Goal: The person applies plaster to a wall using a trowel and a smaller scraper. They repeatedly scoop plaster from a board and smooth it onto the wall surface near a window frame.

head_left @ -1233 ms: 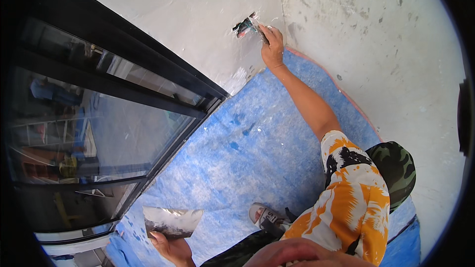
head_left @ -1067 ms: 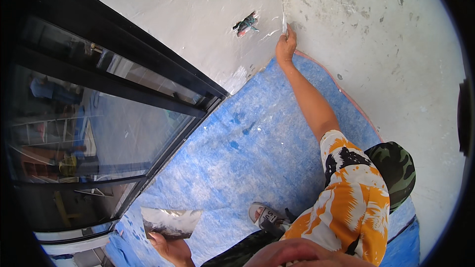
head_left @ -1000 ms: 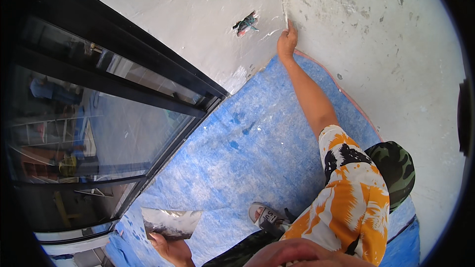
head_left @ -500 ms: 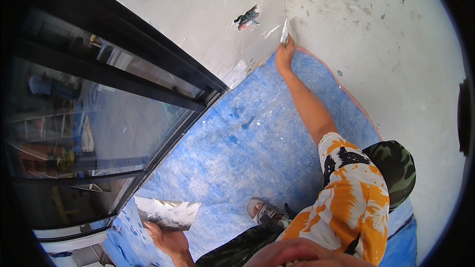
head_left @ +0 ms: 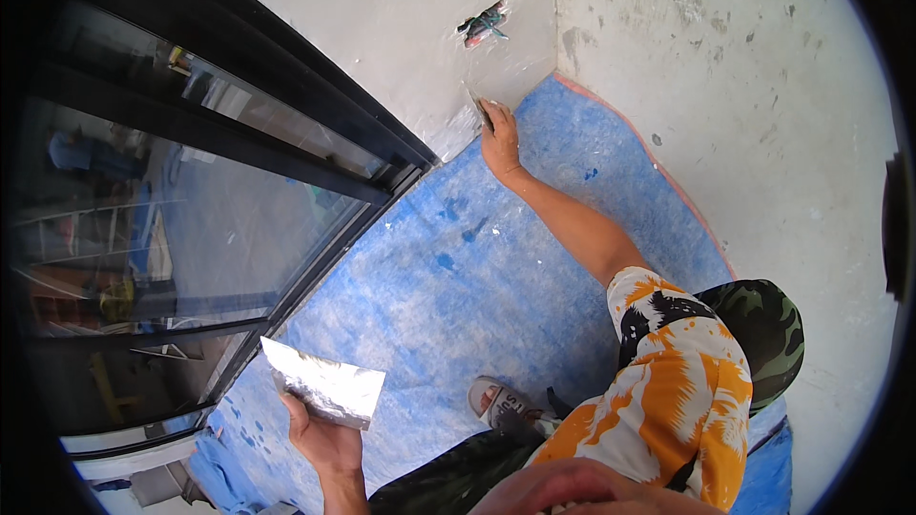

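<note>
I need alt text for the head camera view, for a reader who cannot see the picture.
Seen from above, a person's right hand presses a small putty knife against the base of a pale plastered wall near a corner, while the left hand holds a wide metal trowel. Blue floor covering lies beside a black-framed glass door.

I see my right hand (head_left: 500, 138) pressed low into a wall corner (head_left: 554, 57), boxed in by plaster on two sides, with a small hole with coloured wires (head_left: 483, 24) just above it. Behind it, the blue floor sheet (head_left: 458, 267) lies open between my hands. My left hand (head_left: 324, 434) holds a metal plate (head_left: 322, 383) near the black glass door frame (head_left: 315, 133), which blocks the left. My shoe (head_left: 501, 402) and knee crowd the lower middle.
</note>
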Demonstrator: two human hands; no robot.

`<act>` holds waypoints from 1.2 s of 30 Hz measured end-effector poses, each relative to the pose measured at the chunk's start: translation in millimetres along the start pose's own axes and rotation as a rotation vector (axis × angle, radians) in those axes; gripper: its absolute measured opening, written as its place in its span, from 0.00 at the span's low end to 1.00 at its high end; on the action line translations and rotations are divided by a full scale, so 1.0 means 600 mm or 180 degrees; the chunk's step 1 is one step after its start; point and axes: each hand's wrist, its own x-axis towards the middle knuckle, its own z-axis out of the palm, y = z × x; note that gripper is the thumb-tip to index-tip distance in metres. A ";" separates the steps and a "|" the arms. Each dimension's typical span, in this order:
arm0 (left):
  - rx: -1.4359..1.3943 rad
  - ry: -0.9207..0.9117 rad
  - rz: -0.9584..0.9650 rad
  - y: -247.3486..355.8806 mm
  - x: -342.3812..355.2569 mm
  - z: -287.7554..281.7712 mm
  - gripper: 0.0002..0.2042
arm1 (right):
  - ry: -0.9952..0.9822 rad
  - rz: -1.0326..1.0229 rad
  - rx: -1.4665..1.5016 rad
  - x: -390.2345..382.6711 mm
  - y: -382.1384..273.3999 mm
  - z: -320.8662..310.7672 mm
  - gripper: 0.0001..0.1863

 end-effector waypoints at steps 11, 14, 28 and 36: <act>-0.0239 -0.0399 -0.1172 -0.134 0.189 0.123 0.19 | -0.2475 -0.2123 0.1652 -0.085 -0.363 -0.219 0.28; -0.0271 -0.0205 -0.0877 -0.104 0.185 0.145 0.18 | -0.2374 -0.1860 -0.0024 -0.038 -0.348 -0.243 0.29; 0.1241 0.0218 0.1154 0.044 0.158 0.154 0.17 | -0.1475 0.1518 0.1501 0.010 -0.149 -0.274 0.23; 0.1612 0.1207 0.0959 0.022 -0.034 0.056 0.25 | 0.1112 0.0795 0.0124 0.219 0.152 -0.123 0.24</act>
